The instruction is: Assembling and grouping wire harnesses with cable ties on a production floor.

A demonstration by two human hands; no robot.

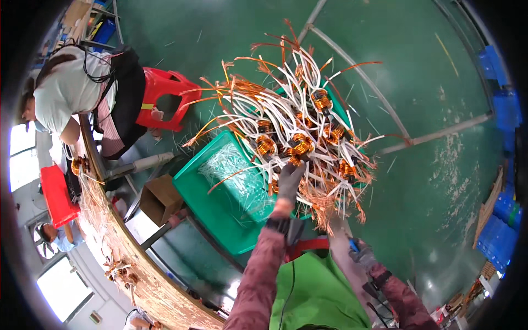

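A big heap of copper-wound ring coils with white-sleeved leads and frayed copper ends overflows a green bin, most of which it hides. My left hand, in a grey glove, reaches into the near side of the heap. Its fingers close on a copper coil, though the fingertips are partly hidden. Low on the right, my right hand, also gloved, is closed around a small blue object whose kind I cannot make out. That hand is apart from the heap.
Beside the heap stands a green tub with thin clear offcuts inside. A cardboard box is left of it, near a curved wooden bench edge. A person works at the bench by a red stool. Metal rails cross the green floor.
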